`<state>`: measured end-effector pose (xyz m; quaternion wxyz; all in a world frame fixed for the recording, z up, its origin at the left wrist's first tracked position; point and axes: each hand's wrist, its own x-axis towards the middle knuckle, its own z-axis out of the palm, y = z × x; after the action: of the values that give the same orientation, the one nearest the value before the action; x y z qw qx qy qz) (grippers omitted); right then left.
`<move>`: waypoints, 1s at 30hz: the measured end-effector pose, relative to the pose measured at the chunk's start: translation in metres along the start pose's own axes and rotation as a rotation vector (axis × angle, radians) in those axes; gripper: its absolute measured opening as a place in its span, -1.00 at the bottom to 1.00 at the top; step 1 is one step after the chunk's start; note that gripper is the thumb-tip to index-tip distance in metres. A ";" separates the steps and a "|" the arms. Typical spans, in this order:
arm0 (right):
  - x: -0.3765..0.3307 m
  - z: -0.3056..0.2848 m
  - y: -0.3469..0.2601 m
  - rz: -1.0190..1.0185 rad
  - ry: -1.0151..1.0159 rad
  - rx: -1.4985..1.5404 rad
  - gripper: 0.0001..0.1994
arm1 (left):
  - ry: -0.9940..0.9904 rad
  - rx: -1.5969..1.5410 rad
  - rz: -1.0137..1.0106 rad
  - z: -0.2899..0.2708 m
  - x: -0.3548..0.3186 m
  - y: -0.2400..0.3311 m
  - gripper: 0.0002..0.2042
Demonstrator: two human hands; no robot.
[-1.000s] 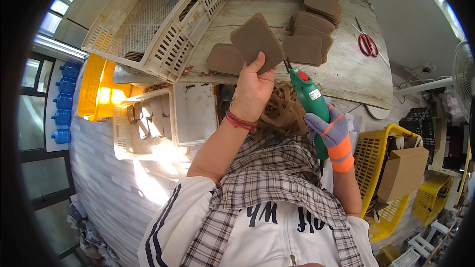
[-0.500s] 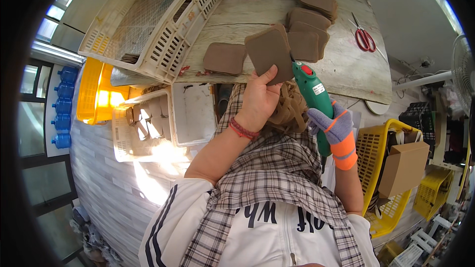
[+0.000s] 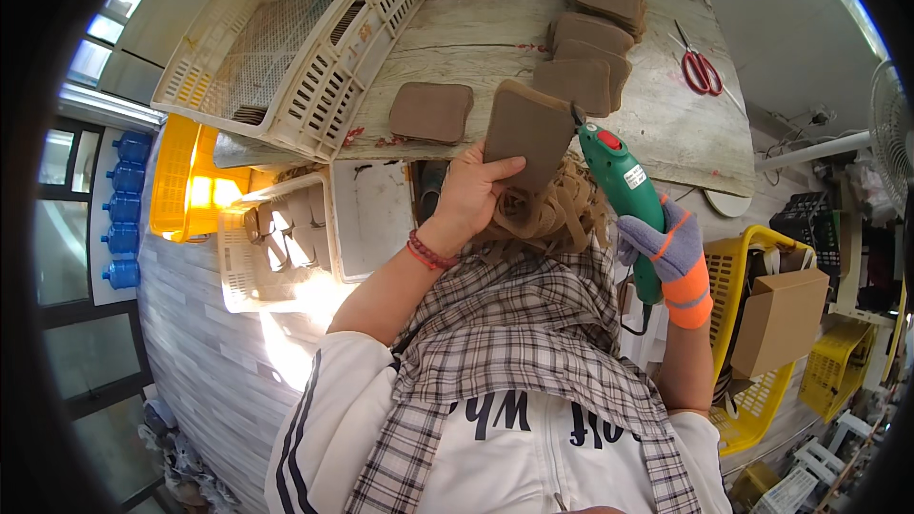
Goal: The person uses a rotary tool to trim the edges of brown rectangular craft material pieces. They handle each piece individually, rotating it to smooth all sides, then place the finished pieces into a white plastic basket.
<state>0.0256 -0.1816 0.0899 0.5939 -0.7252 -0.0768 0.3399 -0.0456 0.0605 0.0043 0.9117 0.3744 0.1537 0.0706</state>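
My bare left hand (image 3: 473,192) is closed on a brown pad (image 3: 533,136), flat with rounded corners, thumb on its face. In my gloved right hand (image 3: 664,246) is a green corded power tool (image 3: 619,177) with a red switch, fingers wrapped round its lower body. The tool's dark tip meets the pad's upper right corner; whether it touches I cannot tell. Beneath the pad, a heap of curly brown strips (image 3: 564,212) rests on my plaid apron (image 3: 519,324). More pads lie ahead on the table: a small pile (image 3: 430,113) to the left and overlapping piles (image 3: 574,84) to the right.
Red-handled scissors (image 3: 702,73) lie on the worn table (image 3: 476,48) at right. A white slatted crate (image 3: 347,57) is tilted on its left end. Below left stands a crate of brown pieces (image 3: 238,271); to my right, a yellow basket (image 3: 709,324) with a cardboard box (image 3: 779,322).
The pad has turned in my left hand and shifted slightly right and down. My right hand has moved right with the tool, its tip now at the pad's upper right corner.
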 end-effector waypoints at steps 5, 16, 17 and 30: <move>-0.010 -0.010 0.004 0.034 -0.064 -0.134 -0.60 | -0.035 0.352 0.035 -0.020 -0.002 0.027 -0.61; -0.012 0.005 0.017 0.004 -0.070 -0.170 -0.56 | -0.123 0.588 -0.182 -0.029 -0.010 0.039 -0.59; -0.011 0.007 0.016 0.000 -0.069 -0.180 -0.56 | -0.125 0.595 -0.190 -0.028 -0.012 0.038 -0.60; -0.012 0.010 0.011 0.024 -0.138 -0.151 -0.58 | -0.117 0.979 -0.048 -0.029 -0.021 0.070 -0.81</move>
<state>0.0072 -0.1827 0.0838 0.5269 -0.7436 -0.1342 0.3891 -0.0759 0.1240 0.0392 0.6371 0.7586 0.1260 -0.0519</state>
